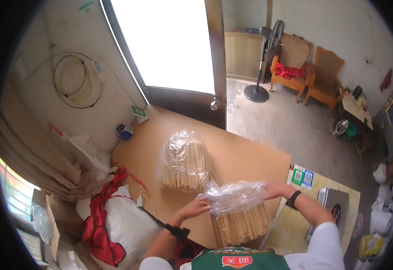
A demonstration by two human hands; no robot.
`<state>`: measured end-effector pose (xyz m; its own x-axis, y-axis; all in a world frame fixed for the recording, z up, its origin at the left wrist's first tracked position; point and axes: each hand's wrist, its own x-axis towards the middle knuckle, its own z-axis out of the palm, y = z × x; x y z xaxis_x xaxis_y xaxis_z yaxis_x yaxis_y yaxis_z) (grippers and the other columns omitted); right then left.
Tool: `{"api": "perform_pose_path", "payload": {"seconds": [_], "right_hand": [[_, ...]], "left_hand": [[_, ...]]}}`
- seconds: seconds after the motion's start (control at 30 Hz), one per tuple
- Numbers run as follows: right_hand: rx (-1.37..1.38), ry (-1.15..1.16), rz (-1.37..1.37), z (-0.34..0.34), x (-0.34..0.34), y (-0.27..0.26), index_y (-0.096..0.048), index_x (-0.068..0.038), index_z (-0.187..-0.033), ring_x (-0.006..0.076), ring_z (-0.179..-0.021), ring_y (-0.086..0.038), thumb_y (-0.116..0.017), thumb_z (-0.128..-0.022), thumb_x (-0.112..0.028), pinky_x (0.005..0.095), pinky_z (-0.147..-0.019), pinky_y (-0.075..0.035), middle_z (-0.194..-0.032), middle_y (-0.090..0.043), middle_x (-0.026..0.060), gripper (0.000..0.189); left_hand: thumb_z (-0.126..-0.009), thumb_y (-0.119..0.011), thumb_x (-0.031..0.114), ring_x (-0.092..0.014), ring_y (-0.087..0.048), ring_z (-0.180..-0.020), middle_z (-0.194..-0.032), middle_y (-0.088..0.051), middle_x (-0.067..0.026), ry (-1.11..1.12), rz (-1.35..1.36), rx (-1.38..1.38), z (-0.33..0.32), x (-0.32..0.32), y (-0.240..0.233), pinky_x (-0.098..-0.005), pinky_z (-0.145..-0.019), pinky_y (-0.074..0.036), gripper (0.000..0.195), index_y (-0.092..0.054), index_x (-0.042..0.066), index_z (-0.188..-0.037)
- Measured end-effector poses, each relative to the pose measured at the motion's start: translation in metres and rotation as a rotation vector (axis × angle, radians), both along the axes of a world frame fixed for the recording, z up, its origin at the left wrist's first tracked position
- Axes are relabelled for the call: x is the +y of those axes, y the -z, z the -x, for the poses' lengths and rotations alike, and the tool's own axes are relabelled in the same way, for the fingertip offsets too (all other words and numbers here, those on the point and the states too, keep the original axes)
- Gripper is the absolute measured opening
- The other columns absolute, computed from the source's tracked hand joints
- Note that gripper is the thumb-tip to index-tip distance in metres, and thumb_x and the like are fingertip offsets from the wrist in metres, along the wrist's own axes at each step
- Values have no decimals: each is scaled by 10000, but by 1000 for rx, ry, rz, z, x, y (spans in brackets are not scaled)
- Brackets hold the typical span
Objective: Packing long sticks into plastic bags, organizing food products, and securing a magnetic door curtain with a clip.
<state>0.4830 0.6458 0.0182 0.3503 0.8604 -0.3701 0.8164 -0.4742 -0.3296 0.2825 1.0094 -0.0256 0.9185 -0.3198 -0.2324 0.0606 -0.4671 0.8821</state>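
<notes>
A bundle of flat tan strips or sticks (240,226) stands on the tan tabletop (250,148) right before me, its far end under a clear plastic bag (235,197). My left hand (196,208) rests at the bag's left edge, fingers bent against the film. At the bag's right edge is my right hand (274,189), its fingertips partly hidden by the plastic. Whether either hand grips the film is hard to tell. Just beyond, to the left, a second bundle (185,165) of such strips lies covered with clear plastic.
A metal scale (331,209) sits on a yellowish table (286,219) at right, beside printed code cards (302,177). At left are a white sack (129,219) and red cloth (98,229). A blue box (125,131) stands by the wall, near a door (186,103).
</notes>
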Motion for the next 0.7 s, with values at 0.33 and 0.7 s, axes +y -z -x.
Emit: {"api": "perform_pose_path", "payload": {"seconds": [0.33,0.7], "right_hand": [[1317,1143,-337,12,58,103,-376,-96,-1412,265,-1248,-458,-439,-871,-680,414,-1040,-364,-1357,-493,120,799],[1712,1159,-566,87,-11,83,-374,-69,-1409,233,-1253,-459,-233,-990,-546,379,-1062,-366,-1374,-480,104,649]], "left_hand": [[-913,-536,501,-262,-489,-1199,-1292,-530,-100,-706,529,366,-20,-37,85,-351,-1009,-393,673,-406,12,-1358],[-945,-405,567,-212,-424,-1272,-1379,-470,-76,-444,797,635,47,-60,65,-353,-1064,-337,693,-360,65,-1419]]}}
